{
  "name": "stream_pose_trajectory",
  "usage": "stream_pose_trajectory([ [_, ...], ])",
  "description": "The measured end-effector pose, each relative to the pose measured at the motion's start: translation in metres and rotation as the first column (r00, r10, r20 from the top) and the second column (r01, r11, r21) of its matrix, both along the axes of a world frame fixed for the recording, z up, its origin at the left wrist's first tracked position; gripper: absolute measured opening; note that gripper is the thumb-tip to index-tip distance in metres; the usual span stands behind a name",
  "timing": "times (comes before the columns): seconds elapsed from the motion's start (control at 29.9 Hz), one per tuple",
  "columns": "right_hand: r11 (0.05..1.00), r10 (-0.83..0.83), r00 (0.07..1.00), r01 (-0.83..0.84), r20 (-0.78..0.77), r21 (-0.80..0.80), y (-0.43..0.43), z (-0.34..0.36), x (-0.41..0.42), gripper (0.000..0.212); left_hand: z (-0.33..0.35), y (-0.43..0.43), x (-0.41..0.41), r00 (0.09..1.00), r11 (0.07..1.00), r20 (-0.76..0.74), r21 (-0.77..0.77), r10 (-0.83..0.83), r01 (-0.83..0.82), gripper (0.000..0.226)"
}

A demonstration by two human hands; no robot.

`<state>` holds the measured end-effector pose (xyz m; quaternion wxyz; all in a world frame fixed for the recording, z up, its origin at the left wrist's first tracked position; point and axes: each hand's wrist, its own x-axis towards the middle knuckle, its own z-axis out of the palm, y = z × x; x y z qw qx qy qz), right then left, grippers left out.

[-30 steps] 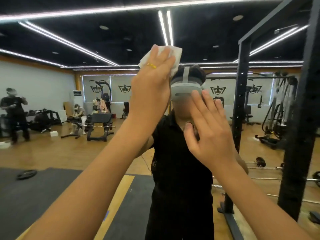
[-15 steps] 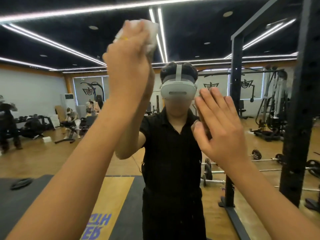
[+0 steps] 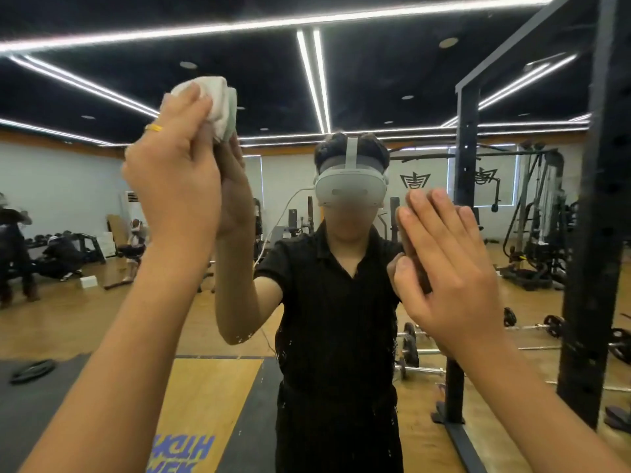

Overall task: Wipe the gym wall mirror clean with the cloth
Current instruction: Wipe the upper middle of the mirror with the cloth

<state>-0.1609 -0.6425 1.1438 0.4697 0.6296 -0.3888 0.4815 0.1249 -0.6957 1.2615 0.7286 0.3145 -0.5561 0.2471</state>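
The wall mirror fills the view and reflects me in a black shirt and headset. My left hand is raised at the upper left. It grips a bunched white cloth at the fingertips and holds it against the glass. My right hand lies flat on the mirror at mid right, fingers straight and together, meeting its own reflection. Small white specks show on the glass over the reflected shirt.
A black steel rack post stands close at the right edge. The glass reflects barbells and weight plates on the wooden floor, gym machines at the right, and people at the far left.
My left hand has carried the cloth leftward across the glass, from in front of my reflected head to the upper left. My right hand stays pressed flat on the mirror.
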Motion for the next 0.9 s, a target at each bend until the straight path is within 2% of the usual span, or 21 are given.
stream_pose_trajectory([
  [0.1,1.000,-0.015,1.000,0.015,0.007,0.013,0.002,0.000,0.001,0.053,-0.014,0.012,-0.032,1.000,1.000,0.024,-0.002,-0.014,0.014,0.034],
  [0.2,1.000,-0.013,1.000,0.013,0.010,0.015,0.004,0.001,0.003,0.053,-0.039,0.019,-0.051,0.969,0.998,0.245,-0.043,-0.031,0.043,0.039],
  [0.27,1.000,-0.009,1.000,0.009,0.013,0.022,0.004,0.001,0.003,0.053,-0.043,0.012,-0.042,0.947,0.997,0.317,-0.028,-0.060,0.072,0.041],
  [0.4,1.000,-0.017,1.000,0.017,0.011,0.024,0.003,0.000,0.003,0.054,-0.040,0.000,-0.028,0.965,1.000,0.262,-0.018,-0.014,0.019,0.041],
  [0.5,1.000,-0.024,1.000,0.024,0.012,0.019,0.004,0.001,0.003,0.054,-0.042,0.007,-0.049,0.967,0.995,0.246,-0.064,-0.059,0.077,0.043],
  [0.6,0.999,-0.025,1.000,0.024,0.019,0.021,0.003,0.001,0.003,0.054,-0.046,0.012,-0.064,0.942,0.990,0.330,-0.110,-0.051,0.092,0.046],
  [0.7,1.000,-0.023,1.000,0.022,0.014,0.018,0.002,0.000,0.002,0.054,-0.043,0.013,-0.047,0.907,0.990,0.420,-0.114,-0.022,0.077,0.045],
  [0.77,1.000,-0.019,1.000,0.019,0.009,0.008,0.003,0.000,0.001,0.054,-0.035,0.008,-0.022,0.926,0.998,0.377,-0.055,0.002,0.020,0.042],
  [0.9,1.000,-0.010,1.000,0.010,0.021,0.008,0.002,0.001,0.004,0.053,-0.024,-0.003,0.009,0.982,1.000,0.186,0.003,0.020,-0.021,0.039],
])
